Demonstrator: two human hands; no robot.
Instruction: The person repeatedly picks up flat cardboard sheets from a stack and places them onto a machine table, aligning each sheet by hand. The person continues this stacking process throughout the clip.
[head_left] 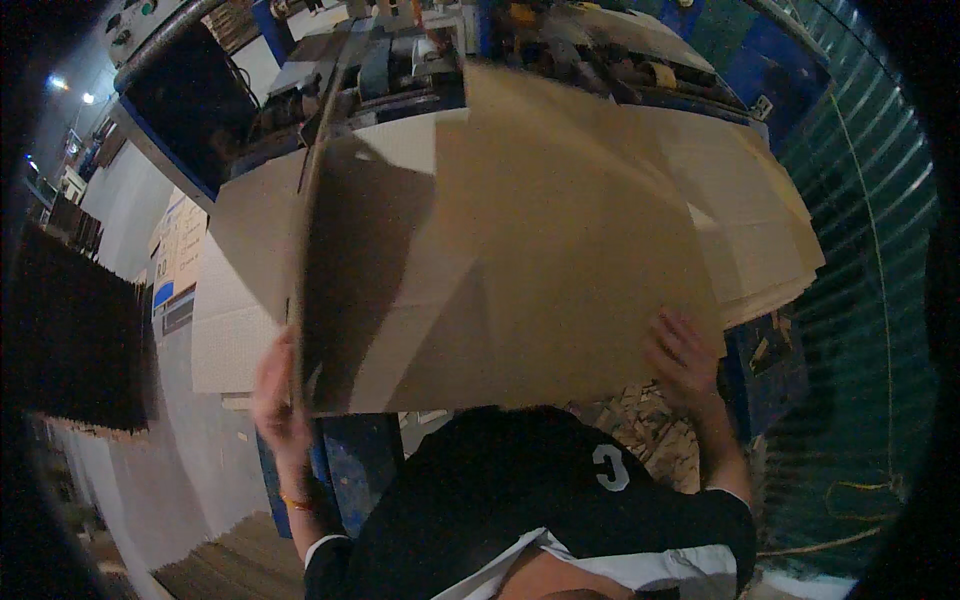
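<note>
A large brown cardboard sheet (570, 240) spans the middle of the view, tilted and partly blurred, its left side raised as a narrow upright edge. My left hand (278, 395) grips that left edge near its lower corner, fingers closed around it. Close to the lower right edge, my right hand (685, 355) lies against the sheet with its fingers spread, smeared by motion. Under this sheet lie more cardboard sheets (750, 220), stacked and showing at both sides.
Beyond the stack stands a blue machine (190, 110) with rollers (375, 70). Dark stacked cardboard (75, 330) is at the left. Cardboard scraps (650, 430) lie below my right forearm. A green corrugated wall (850, 330) rises at the right.
</note>
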